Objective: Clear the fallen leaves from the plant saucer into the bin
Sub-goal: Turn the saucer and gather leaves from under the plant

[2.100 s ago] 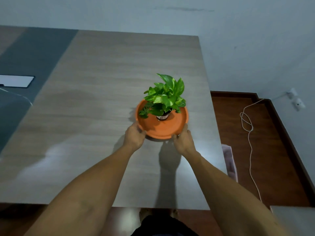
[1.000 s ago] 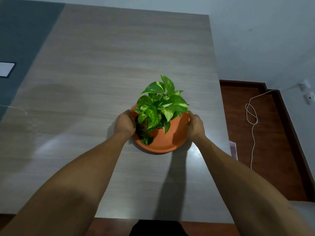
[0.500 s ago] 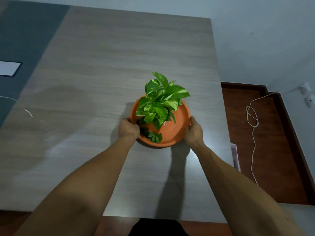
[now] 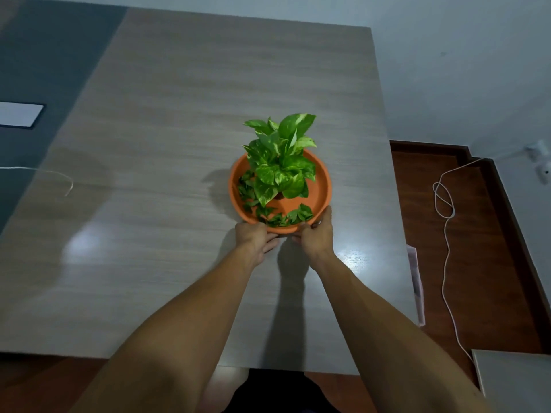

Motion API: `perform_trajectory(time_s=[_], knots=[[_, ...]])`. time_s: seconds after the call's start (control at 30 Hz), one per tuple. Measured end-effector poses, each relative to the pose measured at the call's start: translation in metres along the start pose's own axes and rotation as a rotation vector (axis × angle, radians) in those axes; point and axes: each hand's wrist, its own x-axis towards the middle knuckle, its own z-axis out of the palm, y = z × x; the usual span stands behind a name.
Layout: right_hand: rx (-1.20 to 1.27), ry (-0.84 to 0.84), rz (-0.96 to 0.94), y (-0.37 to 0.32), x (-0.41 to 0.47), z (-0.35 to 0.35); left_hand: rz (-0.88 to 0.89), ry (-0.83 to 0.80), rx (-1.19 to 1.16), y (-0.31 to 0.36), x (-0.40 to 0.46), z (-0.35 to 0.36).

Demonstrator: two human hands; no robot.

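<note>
An orange plant saucer (image 4: 323,186) rests on the grey wooden table (image 4: 179,144), right of centre. A small potted plant (image 4: 281,162) with bright green leaves stands in it. Several dark fallen leaves (image 4: 283,218) lie in the saucer along its near and left inner edge. My left hand (image 4: 253,238) and my right hand (image 4: 316,235) are both at the saucer's near rim, close together, fingers touching or gripping its edge. No bin is clearly in view.
The table's right edge drops to a brown floor with a white cable (image 4: 445,222) and wall sockets (image 4: 541,162). A pale bag-like object (image 4: 416,287) hangs beside the table's right edge. A white sheet (image 4: 19,114) lies far left.
The saucer was lifted and turned, then set down on the table. My hands slid from its left and right sides to its near rim. The fallen leaves now lie nearest me.
</note>
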Motion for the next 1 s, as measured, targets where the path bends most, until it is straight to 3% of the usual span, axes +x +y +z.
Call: perform_trajectory(time_s=[0.63, 0.77, 0.87, 1.0], knots=[[-0.121, -0.007, 0.032, -0.016, 0.015, -0.042, 0.107, 0.153, 0.208, 0.029, 0.03, -0.046], [-0.541, 0.103, -0.25, -0.018, 0.009, -0.042, 0.528, 0.341, 0.747, 0.028, 0.025, -0.049], [-0.909, 0.061, -0.468, -0.02, 0.014, -0.042, 0.856, 0.238, 1.189, 0.037, 0.022, -0.048], [-1.175, -0.162, -0.554, -0.031, 0.032, -0.037, 0.891, 0.01, 1.584, 0.053, 0.033, -0.044]])
